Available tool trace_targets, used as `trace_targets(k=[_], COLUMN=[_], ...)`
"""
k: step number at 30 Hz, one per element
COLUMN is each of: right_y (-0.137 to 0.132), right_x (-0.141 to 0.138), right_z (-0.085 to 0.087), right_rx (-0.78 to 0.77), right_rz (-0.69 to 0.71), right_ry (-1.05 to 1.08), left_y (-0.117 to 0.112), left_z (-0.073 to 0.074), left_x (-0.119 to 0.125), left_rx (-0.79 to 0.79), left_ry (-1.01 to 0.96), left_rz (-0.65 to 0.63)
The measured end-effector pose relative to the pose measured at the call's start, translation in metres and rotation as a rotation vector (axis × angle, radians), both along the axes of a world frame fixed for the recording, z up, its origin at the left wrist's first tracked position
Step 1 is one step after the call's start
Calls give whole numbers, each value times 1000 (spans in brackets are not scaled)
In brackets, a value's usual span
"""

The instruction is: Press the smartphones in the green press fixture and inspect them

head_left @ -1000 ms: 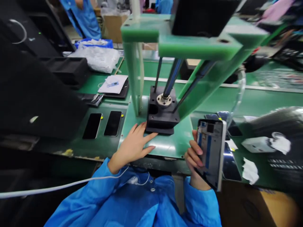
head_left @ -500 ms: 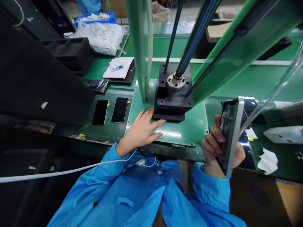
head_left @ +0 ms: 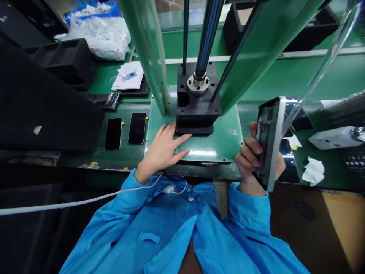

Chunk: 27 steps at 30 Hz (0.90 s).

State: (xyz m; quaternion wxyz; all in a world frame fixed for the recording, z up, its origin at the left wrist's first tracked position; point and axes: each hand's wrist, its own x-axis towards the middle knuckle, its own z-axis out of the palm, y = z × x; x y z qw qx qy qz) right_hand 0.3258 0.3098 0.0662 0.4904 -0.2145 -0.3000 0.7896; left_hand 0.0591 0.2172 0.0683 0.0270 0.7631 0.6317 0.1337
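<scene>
My left hand (head_left: 160,150) lies with fingers spread on the green base plate (head_left: 225,146) of a press. Its fingertips reach the lower front edge of the black press block (head_left: 196,120), which has a metal shaft collar on top. At the right, my right hand (head_left: 249,154) grips a phone housing (head_left: 269,137) with a silver rim, held up on edge above the bench. Part of its inside shows toward the left; the thumb side of the hand is largely hidden behind it.
Two dark-screened phones (head_left: 113,134) with yellow tabs lie left of the plate. More phones (head_left: 288,161), crumpled white paper (head_left: 313,171) and a white bottle (head_left: 333,137) are at the right. Green guards (head_left: 145,49) flank the press rods. A clear tube (head_left: 319,68) slants down near the phone housing.
The whole view has shifted, so the bench appears slightly higher and more to the left. My left hand stays by the press block, and my right hand still holds the phone housing.
</scene>
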Motion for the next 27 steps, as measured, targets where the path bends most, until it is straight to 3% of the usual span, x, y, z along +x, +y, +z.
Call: trace_targets(k=[13, 27], right_y=[-4, -3], right_x=[-1, 0], right_z=[4, 3], right_rx=[39, 34], right_rz=[-42, -16], right_ry=[-101, -37], left_y=[-1, 0], left_z=[2, 2], left_x=[1, 1], left_rx=[-3, -8], left_ry=[-20, -11], left_rz=[3, 6])
